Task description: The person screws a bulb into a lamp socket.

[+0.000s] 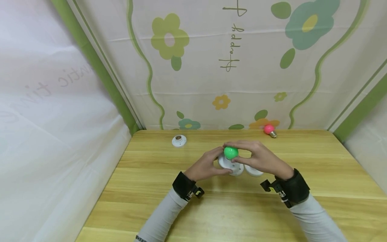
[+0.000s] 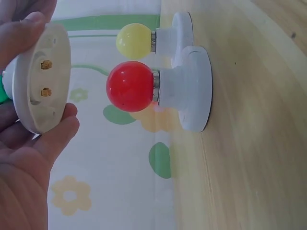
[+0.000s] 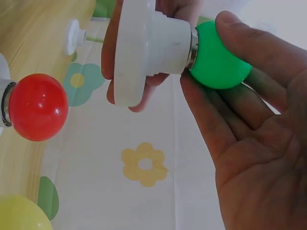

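Note:
My left hand (image 1: pixel 204 166) grips a round white lamp holder (image 3: pixel 132 55) by its rim, raised off the table; its underside with two brass terminals faces the left wrist view. My right hand (image 1: pixel 264 158) has fingers and thumb around a green bulb (image 1: pixel 231 153). The bulb's metal base sits mostly inside the holder, a narrow band of it showing in the right wrist view. Close by on the table stand two more white holders, one bearing a red bulb (image 2: pixel 130 87), the other a yellow bulb (image 2: pixel 134 40). Both these bulbs are hidden in the head view.
An unfilled white lamp holder (image 1: pixel 179 141) sits at the table's back left. At the back right, a pink bulb (image 1: pixel 268 129) lies on its side near the edge. A printed flower curtain (image 1: pixel 196 74) rises behind the wooden table (image 1: pixel 145 188).

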The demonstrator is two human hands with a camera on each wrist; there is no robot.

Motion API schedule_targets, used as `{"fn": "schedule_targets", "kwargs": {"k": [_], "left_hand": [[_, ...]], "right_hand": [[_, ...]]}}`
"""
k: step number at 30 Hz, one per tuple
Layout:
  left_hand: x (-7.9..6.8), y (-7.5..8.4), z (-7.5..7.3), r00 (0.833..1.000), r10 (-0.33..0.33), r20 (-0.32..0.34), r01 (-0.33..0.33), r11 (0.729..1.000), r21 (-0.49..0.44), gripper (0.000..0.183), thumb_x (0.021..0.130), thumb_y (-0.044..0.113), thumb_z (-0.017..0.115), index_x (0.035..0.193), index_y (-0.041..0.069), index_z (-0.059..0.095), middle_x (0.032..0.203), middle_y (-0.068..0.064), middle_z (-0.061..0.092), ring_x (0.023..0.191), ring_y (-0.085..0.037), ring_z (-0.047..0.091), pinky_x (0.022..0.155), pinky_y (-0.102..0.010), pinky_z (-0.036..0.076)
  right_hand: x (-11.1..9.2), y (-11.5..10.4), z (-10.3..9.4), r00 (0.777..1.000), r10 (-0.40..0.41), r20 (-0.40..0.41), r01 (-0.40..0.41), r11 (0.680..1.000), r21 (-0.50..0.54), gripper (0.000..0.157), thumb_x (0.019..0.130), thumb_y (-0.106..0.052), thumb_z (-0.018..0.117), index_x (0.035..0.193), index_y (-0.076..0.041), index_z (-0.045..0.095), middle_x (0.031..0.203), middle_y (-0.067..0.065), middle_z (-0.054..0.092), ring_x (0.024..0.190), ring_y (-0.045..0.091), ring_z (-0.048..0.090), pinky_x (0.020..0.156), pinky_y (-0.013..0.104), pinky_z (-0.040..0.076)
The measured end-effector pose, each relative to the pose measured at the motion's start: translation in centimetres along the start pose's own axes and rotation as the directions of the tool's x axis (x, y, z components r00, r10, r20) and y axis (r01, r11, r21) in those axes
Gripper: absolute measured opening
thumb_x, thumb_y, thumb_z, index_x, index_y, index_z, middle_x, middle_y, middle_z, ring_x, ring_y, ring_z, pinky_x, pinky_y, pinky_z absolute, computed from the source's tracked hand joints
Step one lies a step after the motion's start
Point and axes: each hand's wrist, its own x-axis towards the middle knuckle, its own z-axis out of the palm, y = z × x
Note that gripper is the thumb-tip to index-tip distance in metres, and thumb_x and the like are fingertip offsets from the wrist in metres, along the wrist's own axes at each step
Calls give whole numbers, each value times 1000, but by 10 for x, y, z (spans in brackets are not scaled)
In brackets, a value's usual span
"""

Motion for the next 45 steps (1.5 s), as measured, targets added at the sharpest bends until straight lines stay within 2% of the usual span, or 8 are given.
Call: {"fn": "schedule_targets", "kwargs": {"k": [4, 8, 14, 17, 24, 31, 38, 45], "left_hand": [[2, 6, 0, 1000, -12, -28, 12, 1000, -8, 79, 75, 14, 82, 142, 9, 41, 136, -5, 52, 120, -9, 50, 97, -25, 47], [3, 21, -5, 998, -20, -54, 19, 1000, -20, 78, 74, 8, 82, 141, 4, 42, 135, -9, 54, 119, -12, 52, 96, -28, 49], [6, 35, -14, 998, -34, -50, 32, 999, -23, 73, 76, 6, 80, 140, 3, 43, 135, -9, 54, 119, -12, 52, 95, -25, 49], [7, 39, -13, 996, -45, -76, 43, 999, -32, 72, 77, 6, 79, 139, 4, 45, 134, -8, 54, 119, -11, 52, 95, -25, 49], [9, 38, -10, 989, -51, -136, 52, 999, 6, 72, 76, 8, 80, 140, 6, 46, 137, -5, 53, 121, -10, 50, 97, -26, 48], [11, 38, -10, 986, -80, -143, 84, 996, 22, 71, 76, 10, 81, 139, 7, 47, 133, -4, 54, 119, -11, 51, 96, -26, 49], [6, 6, -1, 990, -104, -98, 109, 993, 43, 70, 84, 34, 74, 143, 21, 39, 134, 7, 50, 119, -4, 48, 96, -21, 47], [3, 6, -5, 983, -134, -128, 145, 986, 80, 62, 88, 35, 70, 141, 17, 42, 133, 3, 51, 121, -6, 47, 99, -25, 45]], "right_hand": [[-1, 2, 2, 1000, 8, -13, -8, 1000, -8, 53, 78, -7, 78, 128, -5, 61, 124, 7, 65, 112, 20, 60, 86, 36, 55], [0, 2, 3, 1000, 20, -19, -20, 1000, -13, 51, 80, -8, 77, 128, -4, 61, 124, 9, 65, 112, 20, 60, 84, 38, 56], [2, 0, 6, 998, 15, -60, -18, 999, -40, 50, 79, -8, 77, 126, -2, 62, 121, 11, 66, 108, 21, 62, 82, 40, 57], [4, 1, 7, 996, 14, -90, -19, 998, -58, 50, 78, -10, 79, 124, -2, 62, 119, 12, 67, 105, 20, 63, 81, 39, 57], [5, 3, 9, 991, 17, -132, -29, 995, -91, 50, 75, -10, 80, 121, 0, 64, 115, 12, 68, 101, 21, 65, 77, 38, 58], [4, 5, 10, 990, 51, -131, -69, 988, -137, 51, 77, -14, 80, 124, -2, 63, 117, 12, 67, 103, 21, 64, 79, 41, 57], [3, 5, 11, 991, 66, -115, -85, 982, -166, 53, 76, -19, 82, 124, -8, 64, 125, 11, 61, 111, 23, 59, 85, 42, 55], [2, 6, 11, 991, 90, -104, -104, 985, -137, 52, 77, -16, 81, 126, -10, 62, 126, 7, 56, 107, 18, 57, 83, 38, 56]]}}
